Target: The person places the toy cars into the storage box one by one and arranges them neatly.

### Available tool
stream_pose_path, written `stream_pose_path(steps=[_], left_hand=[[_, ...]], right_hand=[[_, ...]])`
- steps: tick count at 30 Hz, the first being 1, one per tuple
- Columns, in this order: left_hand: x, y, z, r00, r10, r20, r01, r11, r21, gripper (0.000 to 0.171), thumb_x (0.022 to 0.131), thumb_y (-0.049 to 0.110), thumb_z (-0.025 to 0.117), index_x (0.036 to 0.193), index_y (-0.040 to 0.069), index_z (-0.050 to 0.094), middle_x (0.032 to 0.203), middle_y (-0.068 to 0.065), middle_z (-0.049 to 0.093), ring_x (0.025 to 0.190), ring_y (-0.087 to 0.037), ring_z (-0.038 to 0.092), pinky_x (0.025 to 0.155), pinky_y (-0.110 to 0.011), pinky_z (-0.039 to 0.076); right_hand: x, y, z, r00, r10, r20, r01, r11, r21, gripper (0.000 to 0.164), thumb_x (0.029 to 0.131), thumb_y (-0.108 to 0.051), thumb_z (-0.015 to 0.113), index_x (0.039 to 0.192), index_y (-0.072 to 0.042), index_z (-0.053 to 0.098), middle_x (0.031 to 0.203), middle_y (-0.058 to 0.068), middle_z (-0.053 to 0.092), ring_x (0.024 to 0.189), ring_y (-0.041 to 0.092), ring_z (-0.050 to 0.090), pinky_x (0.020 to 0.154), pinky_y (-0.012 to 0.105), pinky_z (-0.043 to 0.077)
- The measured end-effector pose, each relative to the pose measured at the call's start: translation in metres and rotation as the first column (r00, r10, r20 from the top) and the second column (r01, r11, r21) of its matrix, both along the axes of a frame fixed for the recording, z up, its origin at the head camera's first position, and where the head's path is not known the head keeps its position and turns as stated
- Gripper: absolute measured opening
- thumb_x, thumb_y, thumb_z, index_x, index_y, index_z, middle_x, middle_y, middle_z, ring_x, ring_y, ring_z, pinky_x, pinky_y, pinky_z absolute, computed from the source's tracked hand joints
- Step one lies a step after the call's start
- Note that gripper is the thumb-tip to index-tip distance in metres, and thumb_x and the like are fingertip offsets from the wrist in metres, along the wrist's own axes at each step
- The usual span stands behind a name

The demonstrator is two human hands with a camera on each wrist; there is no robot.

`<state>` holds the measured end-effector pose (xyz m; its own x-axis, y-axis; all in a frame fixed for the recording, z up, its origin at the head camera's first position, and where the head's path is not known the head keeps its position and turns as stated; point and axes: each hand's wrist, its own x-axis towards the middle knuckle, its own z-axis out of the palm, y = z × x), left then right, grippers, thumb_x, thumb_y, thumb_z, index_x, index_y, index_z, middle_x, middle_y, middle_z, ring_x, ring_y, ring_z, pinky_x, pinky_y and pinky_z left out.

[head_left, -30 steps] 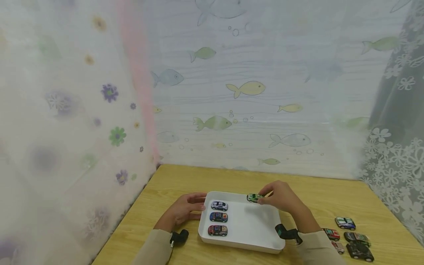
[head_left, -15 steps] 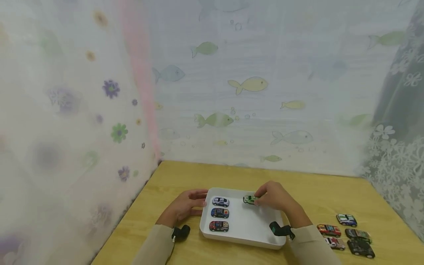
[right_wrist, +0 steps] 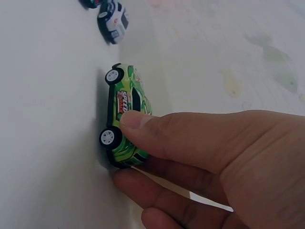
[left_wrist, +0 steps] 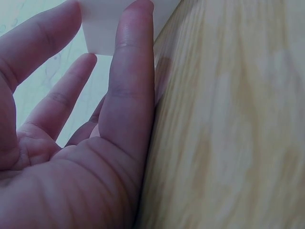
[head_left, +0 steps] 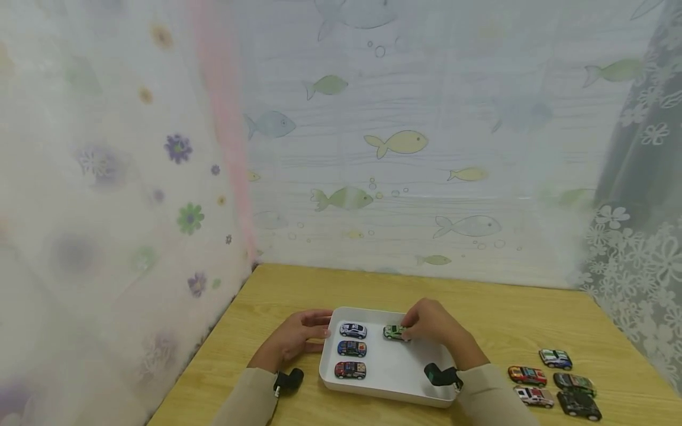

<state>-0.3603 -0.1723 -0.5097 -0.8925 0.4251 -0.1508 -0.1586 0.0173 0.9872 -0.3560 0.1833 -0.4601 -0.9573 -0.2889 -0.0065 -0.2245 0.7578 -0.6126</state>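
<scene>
My right hand (head_left: 434, 324) pinches a green toy car (right_wrist: 125, 102) between thumb and fingers. The car is low over the floor of a white tray (head_left: 394, 378), near its far side; the right wrist view shows its wheels close to the white surface. Against the tray's left wall rests my left hand (head_left: 293, 338), its fingers extended and the thumb tip at the wall. Down the tray's left side runs a column of toy cars: a white one (head_left: 353, 330), a blue one (head_left: 351, 348) and a red one (head_left: 350, 370).
Several more toy cars lie on the wooden table (head_left: 298, 290) right of the tray, among them a red-and-yellow one (head_left: 527, 376), a white-and-green one (head_left: 556, 358) and a black one (head_left: 579, 404). Behind the table hangs a fish-patterned curtain (head_left: 405, 236).
My right hand has carried the green toy car left and down, from the tray's far rim into the tray. The left hand has stayed at the tray's left side.
</scene>
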Motion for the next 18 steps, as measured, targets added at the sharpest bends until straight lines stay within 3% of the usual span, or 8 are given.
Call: stream_pose_path(steps=[18], left_hand=[[0.001,0.000,0.000,1.000,0.003,0.000,-0.003,1.000,0.005,0.059,0.096,0.009,0.073,0.151,0.007,0.051,0.155,-0.020,0.049,0.127,-0.029,0.062,0.097,-0.048,0.060]], right_hand=[[-0.005,-0.016,-0.005,1.000,0.015,-0.020,-0.014,0.999,0.034,0.016,0.077,-0.008,0.091,0.083,-0.019,0.081,0.082,-0.008,0.074,0.076,0.012,0.062,0.071,0.031,0.056]])
